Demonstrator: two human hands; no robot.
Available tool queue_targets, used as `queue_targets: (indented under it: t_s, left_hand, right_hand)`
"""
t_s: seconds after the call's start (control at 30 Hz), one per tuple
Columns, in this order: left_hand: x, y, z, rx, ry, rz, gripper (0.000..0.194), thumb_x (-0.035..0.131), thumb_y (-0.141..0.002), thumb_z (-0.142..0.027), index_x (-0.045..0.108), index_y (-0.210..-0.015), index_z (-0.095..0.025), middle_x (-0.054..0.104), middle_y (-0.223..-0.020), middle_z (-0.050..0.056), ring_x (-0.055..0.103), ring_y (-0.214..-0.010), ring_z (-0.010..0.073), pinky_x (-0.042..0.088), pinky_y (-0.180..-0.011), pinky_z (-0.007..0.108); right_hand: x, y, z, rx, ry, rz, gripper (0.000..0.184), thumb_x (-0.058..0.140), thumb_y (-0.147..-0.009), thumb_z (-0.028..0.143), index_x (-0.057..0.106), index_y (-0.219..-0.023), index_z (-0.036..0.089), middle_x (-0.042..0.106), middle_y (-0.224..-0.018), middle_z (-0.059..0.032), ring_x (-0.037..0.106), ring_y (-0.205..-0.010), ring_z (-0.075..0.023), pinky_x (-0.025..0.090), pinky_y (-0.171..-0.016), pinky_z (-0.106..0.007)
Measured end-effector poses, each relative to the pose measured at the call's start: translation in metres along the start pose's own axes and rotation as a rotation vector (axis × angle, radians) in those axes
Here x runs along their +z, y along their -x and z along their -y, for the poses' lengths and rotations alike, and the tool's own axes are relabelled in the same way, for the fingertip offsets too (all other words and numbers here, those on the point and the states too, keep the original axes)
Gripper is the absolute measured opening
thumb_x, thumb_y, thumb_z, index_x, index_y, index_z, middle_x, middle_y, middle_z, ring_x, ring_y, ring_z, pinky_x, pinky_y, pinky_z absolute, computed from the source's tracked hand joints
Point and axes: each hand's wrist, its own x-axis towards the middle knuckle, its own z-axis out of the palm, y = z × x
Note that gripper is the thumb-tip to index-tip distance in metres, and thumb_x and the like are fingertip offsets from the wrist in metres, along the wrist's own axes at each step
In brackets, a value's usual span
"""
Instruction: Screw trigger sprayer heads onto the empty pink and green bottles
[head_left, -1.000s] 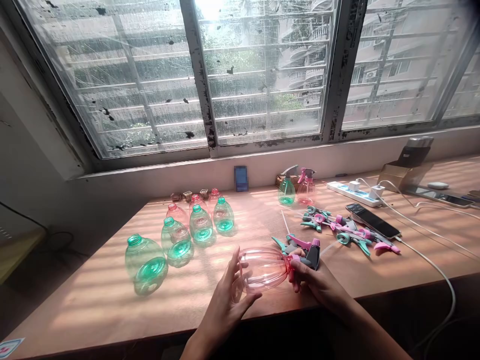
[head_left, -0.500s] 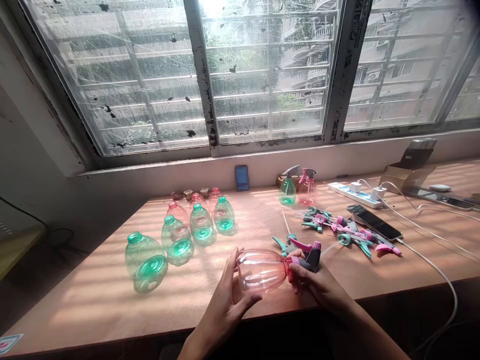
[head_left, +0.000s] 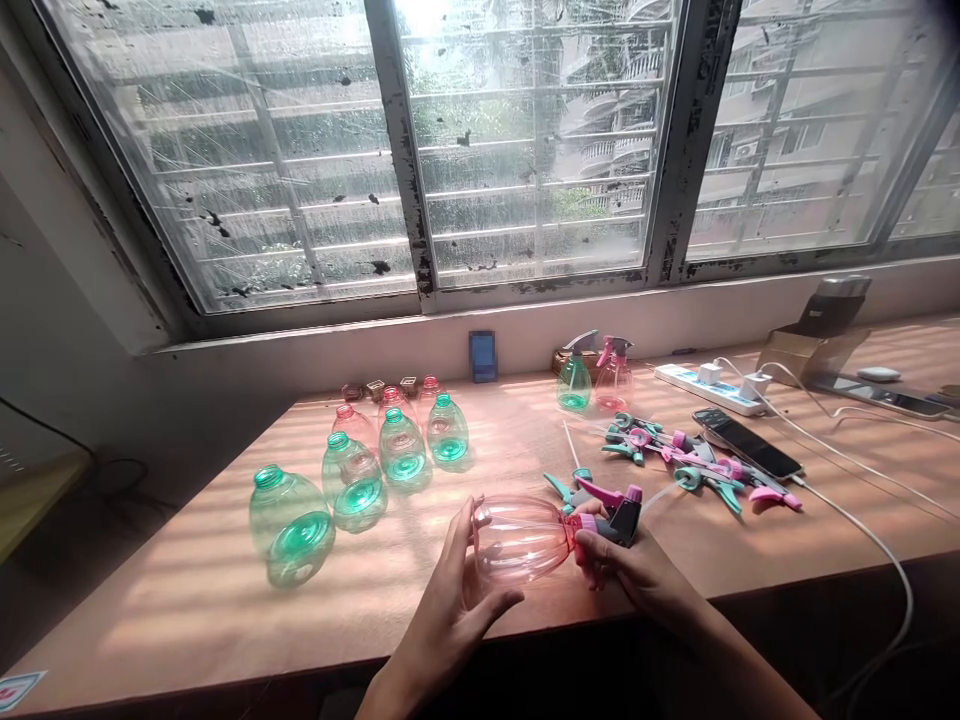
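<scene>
Pink bottle (head_left: pixel 523 542) lies on its side between the two hands at the near edge of the table (head_left: pixel 187 610), base toward the left, neck toward the right. Right-hand (head_left: pixel 634 568) grip closed around the neck and collar, just below the grey-and-pink spray head (head_left: pixel 624 515); left-hand (head_left: pixel 454 605) grip cupped about the base, fingers at its end, thumb along the near side. Contact between bottle and table cannot be told.

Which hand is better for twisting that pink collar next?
Probably the right hand: its grip is right by the pink collar, while the left hand cups the red bottle at its base.
</scene>
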Motion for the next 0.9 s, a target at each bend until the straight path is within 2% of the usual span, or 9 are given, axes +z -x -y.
queue_targets:
  t_s: [0.07,0.23,0.4,0.47,0.6,0.67,0.77,0.9]
  left_hand:
    - [0.000,0.000,0.000,0.002,-0.024,-0.001,0.088,0.070,-0.092,-0.042,0.016,-0.161,-0.035,0.026,-0.167,0.011,0.034,-0.148,0.0344,0.023,-0.123,0.055]
    - [0.001,0.001,0.005,0.022,0.052,0.032,0.095,0.073,-0.091,-0.040,0.007,-0.160,-0.042,0.026,-0.167,0.012,0.043,-0.143,0.0337,0.039,-0.116,0.050]
    - [0.002,0.000,0.003,0.010,0.088,0.029,0.093,0.072,-0.092,-0.041,0.009,-0.161,-0.038,0.029,-0.165,0.015,0.047,-0.141,0.0348,0.046,-0.111,0.050]
    - [0.002,0.000,0.002,0.028,0.065,0.034,0.093,0.072,-0.091,-0.039,0.011,-0.161,-0.038,0.026,-0.166,0.013,0.044,-0.143,0.0350,0.044,-0.113,0.051]
    - [0.002,0.001,0.008,0.091,-0.070,-0.017,0.081,0.062,-0.098,-0.033,0.011,-0.161,-0.039,0.016,-0.170,0.008,0.028,-0.152,0.0345,0.027,-0.122,0.056]
    - [0.002,0.001,0.010,0.101,-0.081,-0.008,0.081,0.059,-0.100,-0.033,0.006,-0.160,-0.042,0.015,-0.171,0.007,0.030,-0.151,0.0336,0.027,-0.122,0.057]
    - [0.002,0.001,0.009,0.086,-0.035,0.031,0.092,0.066,-0.096,-0.036,0.000,-0.160,-0.044,0.015,-0.171,0.008,0.038,-0.148,0.0331,0.033,-0.120,0.055]
    - [0.002,0.001,0.003,0.052,-0.037,-0.011,0.092,0.072,-0.092,-0.039,0.012,-0.161,-0.035,0.021,-0.169,0.013,0.029,-0.151,0.0362,0.030,-0.121,0.056]
  right_hand:
    - [0.000,0.000,0.000,-0.007,-0.003,-0.005,0.031,0.079,-0.086,0.042,0.059,-0.094,0.020,0.069,-0.069,0.0011,0.061,-0.051,-0.0127,0.045,-0.051,-0.025]
    - [0.000,-0.001,0.000,-0.018,-0.014,-0.008,0.031,0.079,-0.085,0.043,0.059,-0.092,0.021,0.068,-0.068,0.0019,0.060,-0.050,-0.0125,0.045,-0.051,-0.025]
    - [0.001,-0.001,0.002,-0.018,0.007,-0.003,0.032,0.078,-0.086,0.045,0.058,-0.092,0.021,0.069,-0.068,0.0012,0.060,-0.050,-0.0125,0.043,-0.049,-0.025]
    - [0.001,-0.001,0.003,-0.021,0.005,-0.006,0.032,0.077,-0.086,0.046,0.058,-0.090,0.021,0.068,-0.067,0.0012,0.059,-0.050,-0.0126,0.043,-0.049,-0.025]
    - [0.001,-0.001,0.002,-0.017,-0.010,-0.010,0.032,0.077,-0.086,0.046,0.058,-0.093,0.021,0.068,-0.068,0.0013,0.059,-0.050,-0.0132,0.043,-0.050,-0.026]
    - [0.000,-0.001,0.002,-0.018,0.004,-0.006,0.032,0.077,-0.087,0.046,0.058,-0.093,0.021,0.068,-0.069,0.0011,0.060,-0.051,-0.0133,0.043,-0.050,-0.025]
    - [0.001,-0.001,0.002,-0.025,0.021,0.005,0.030,0.076,-0.088,0.044,0.059,-0.091,0.020,0.068,-0.069,0.0012,0.060,-0.051,-0.0128,0.043,-0.050,-0.025]
    - [0.002,-0.001,0.004,-0.019,0.003,0.020,0.030,0.077,-0.087,0.044,0.058,-0.090,0.020,0.068,-0.069,0.0012,0.059,-0.051,-0.0124,0.044,-0.051,-0.025]
